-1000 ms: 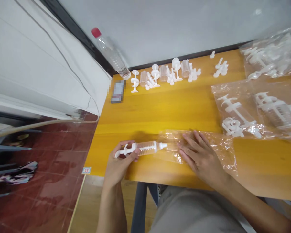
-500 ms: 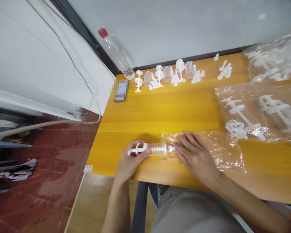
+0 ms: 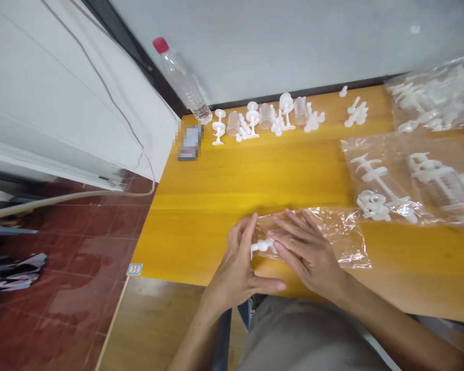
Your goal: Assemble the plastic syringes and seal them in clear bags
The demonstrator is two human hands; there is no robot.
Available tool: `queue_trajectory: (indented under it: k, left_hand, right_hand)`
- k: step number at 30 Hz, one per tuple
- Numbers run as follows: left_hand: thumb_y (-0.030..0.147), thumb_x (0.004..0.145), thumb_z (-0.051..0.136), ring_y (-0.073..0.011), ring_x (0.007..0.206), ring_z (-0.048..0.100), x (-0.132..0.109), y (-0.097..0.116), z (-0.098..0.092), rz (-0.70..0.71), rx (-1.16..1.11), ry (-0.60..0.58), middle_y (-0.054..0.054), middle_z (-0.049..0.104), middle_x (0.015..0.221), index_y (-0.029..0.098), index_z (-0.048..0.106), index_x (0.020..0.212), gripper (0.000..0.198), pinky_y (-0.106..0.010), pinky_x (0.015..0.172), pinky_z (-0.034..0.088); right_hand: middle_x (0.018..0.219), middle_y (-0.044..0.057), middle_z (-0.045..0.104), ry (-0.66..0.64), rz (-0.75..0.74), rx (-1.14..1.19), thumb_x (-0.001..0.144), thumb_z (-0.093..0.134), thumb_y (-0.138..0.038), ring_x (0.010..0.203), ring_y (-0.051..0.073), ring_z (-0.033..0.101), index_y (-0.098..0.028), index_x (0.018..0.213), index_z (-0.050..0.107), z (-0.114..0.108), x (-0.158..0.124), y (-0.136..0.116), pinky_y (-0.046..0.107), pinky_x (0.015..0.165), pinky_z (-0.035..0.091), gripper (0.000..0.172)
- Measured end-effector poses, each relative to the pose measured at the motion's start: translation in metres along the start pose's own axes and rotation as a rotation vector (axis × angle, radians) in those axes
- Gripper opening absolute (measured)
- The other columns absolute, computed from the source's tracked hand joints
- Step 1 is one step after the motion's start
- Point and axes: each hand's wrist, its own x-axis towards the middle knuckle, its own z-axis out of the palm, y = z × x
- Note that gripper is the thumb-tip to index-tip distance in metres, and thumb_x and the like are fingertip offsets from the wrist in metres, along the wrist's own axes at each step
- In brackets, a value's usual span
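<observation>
One white plastic piece (image 3: 262, 246) lies at the left end of a clear plastic bag (image 3: 348, 238) near the front edge of the yellow counter (image 3: 224, 180). Its handle end shows between the hands; the rest is hidden beneath the right one, and I cannot tell how much of it is inside the film.

The left hand (image 3: 234, 268) is wide, its thumb well apart from the fingers, which reach up beside the bag's left edge and the handle. The right hand (image 3: 311, 252) lies palm down over the bag with its fingers stretched and slightly spread; whether it grips the piece underneath cannot be told.

To the right, two filled bags, one with a white plunger (image 3: 377, 174) and small rings (image 3: 373, 205), lie side by side, with a fuller bag (image 3: 436, 98) behind them. Along the back stand clear cups (image 3: 265, 116) among white discs on stems (image 3: 252, 120) and small white pieces (image 3: 314, 121). A red-capped bottle (image 3: 187, 87) leans at the far left corner, just behind a blurred phone (image 3: 190, 142).
</observation>
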Motion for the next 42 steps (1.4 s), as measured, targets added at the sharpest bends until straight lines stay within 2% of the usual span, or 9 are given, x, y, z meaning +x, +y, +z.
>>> queue_trajectory:
  k: [6,9,12,17,21,27,33,38,42]
  left_hand:
    - [0.055,0.093,0.065,-0.0306,0.127,0.058,-0.018,-0.015,0.017,-0.15,-0.061,0.527,-0.015,0.053,0.144,0.028,0.05,0.147,0.063,-0.052,0.111,0.046]
    - [0.047,0.094,0.067,-0.0279,0.117,0.067,-0.021,-0.003,0.023,-0.243,-0.246,0.406,-0.014,0.066,0.134,0.025,0.061,0.136,0.048,-0.048,0.107,0.052]
    - [0.04,0.087,0.077,-0.0311,0.132,0.061,-0.006,0.026,0.024,-0.014,-0.371,0.382,-0.011,0.061,0.146,0.03,0.058,0.141,0.058,-0.049,0.113,0.049]
    - [0.038,0.081,0.082,-0.0322,0.154,0.035,0.029,0.074,0.028,0.334,-0.292,0.71,-0.005,0.037,0.166,0.042,0.043,0.151,0.081,-0.054,0.124,0.034]
    - [0.038,0.079,0.084,-0.035,0.154,0.035,0.046,0.077,0.05,0.083,-0.413,0.484,-0.012,0.024,0.171,0.041,0.017,0.162,0.106,-0.056,0.121,0.039]
    - [0.032,0.076,0.085,-0.0317,0.134,0.06,0.073,0.09,0.05,0.027,-0.517,0.069,-0.015,0.055,0.15,0.036,0.001,0.165,0.122,-0.049,0.114,0.048]
    - [0.024,0.077,0.08,-0.024,0.106,0.073,0.107,0.094,0.017,0.14,-0.472,-0.13,-0.011,0.067,0.127,0.032,0.008,0.166,0.115,-0.036,0.091,0.061]
    - [0.02,0.072,0.083,-0.0329,0.121,0.068,0.139,0.08,0.002,0.332,-0.352,-0.157,-0.019,0.058,0.145,0.027,0.014,0.166,0.117,-0.046,0.098,0.059]
    - [0.029,0.063,0.094,-0.0344,0.137,0.058,0.151,0.061,0.013,0.332,-0.506,-0.073,-0.018,0.052,0.153,0.03,0.015,0.165,0.129,-0.049,0.108,0.053]
  right_hand:
    - [0.137,0.003,0.068,0.047,0.046,0.004,0.099,0.061,-0.021,0.137,0.023,0.058,-0.028,0.122,0.075,-0.006,0.0,-0.002,0.053,0.123,0.036,0.027]
    - [0.135,0.002,0.069,0.089,0.067,0.034,0.1,0.061,-0.022,0.134,0.022,0.061,-0.029,0.121,0.075,-0.009,0.004,-0.006,0.051,0.123,0.036,0.027]
    - [0.138,0.001,0.067,0.138,0.1,0.099,0.101,0.06,-0.023,0.136,0.022,0.059,-0.032,0.124,0.074,-0.017,0.016,-0.011,0.051,0.124,0.036,0.028]
    - [0.131,0.001,0.071,0.476,0.27,0.463,0.103,0.058,-0.029,0.128,0.022,0.065,-0.032,0.122,0.076,-0.043,0.053,-0.016,0.047,0.119,0.046,0.027]
    - [0.13,0.004,0.071,0.537,0.429,0.718,0.102,0.058,-0.043,0.125,0.024,0.067,-0.028,0.122,0.077,-0.055,0.072,-0.02,0.042,0.11,0.055,0.032]
    - [0.143,0.009,0.062,0.414,0.266,0.788,0.101,0.059,-0.042,0.135,0.026,0.059,-0.026,0.123,0.077,-0.057,0.064,-0.003,0.043,0.111,0.053,0.032]
    - [0.157,0.015,0.049,0.194,0.094,0.608,0.097,0.066,-0.044,0.144,0.025,0.051,-0.031,0.165,0.023,-0.092,0.064,0.042,0.049,0.116,0.045,0.082]
    - [0.11,0.008,0.079,0.184,0.279,0.705,0.093,0.069,-0.045,0.1,0.022,0.077,-0.023,0.115,0.078,-0.108,0.094,0.046,0.042,0.098,0.06,0.032]
    - [0.094,0.005,0.081,0.288,0.342,0.708,0.085,0.077,-0.045,0.085,0.021,0.077,-0.022,0.09,0.081,-0.103,0.115,0.038,0.038,0.085,0.064,0.024]
